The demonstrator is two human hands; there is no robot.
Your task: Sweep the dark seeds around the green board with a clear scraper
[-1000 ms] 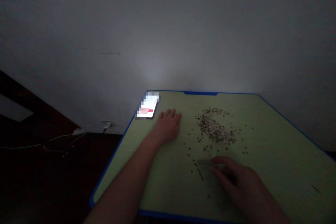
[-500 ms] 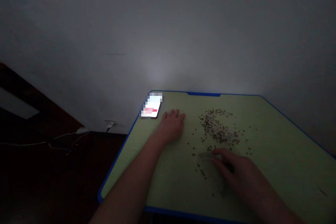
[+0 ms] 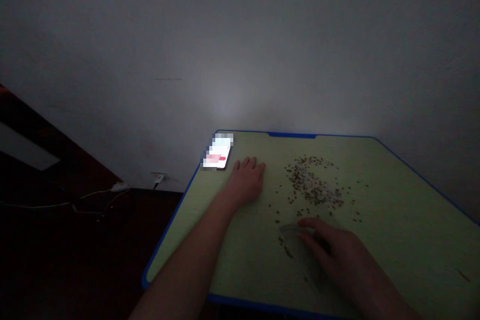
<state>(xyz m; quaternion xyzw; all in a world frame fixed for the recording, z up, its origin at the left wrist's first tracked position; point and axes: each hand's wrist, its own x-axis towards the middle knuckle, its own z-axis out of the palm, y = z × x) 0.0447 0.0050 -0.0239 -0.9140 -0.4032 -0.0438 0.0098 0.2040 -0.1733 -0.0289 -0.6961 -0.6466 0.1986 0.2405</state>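
My left hand (image 3: 245,180) lies flat on the pale green table (image 3: 247,250), fingers spread, holding nothing. The thumb and fingers of my right hand (image 3: 330,247) are closed on the rim of a clear see-through container (image 3: 300,247), whose exact kind is hard to make out in the dim light. Beyond it, a loose heap of small dark beans (image 3: 313,185) mixed with whitish grains is spread over the tabletop. A few more beans (image 3: 287,250) show in a line by the container's left side.
A phone with a lit screen (image 3: 221,151) lies at the table's far left corner. The table has a blue edge (image 3: 292,135) and stands by a grey wall (image 3: 300,60). At left are a charger plug (image 3: 159,178) and white cables (image 3: 37,205). A thin dark mark (image 3: 463,275) shows at right.
My right hand and the clear container have shifted slightly left and toward me. My left hand stays flat in the same place; the heap looks unchanged.
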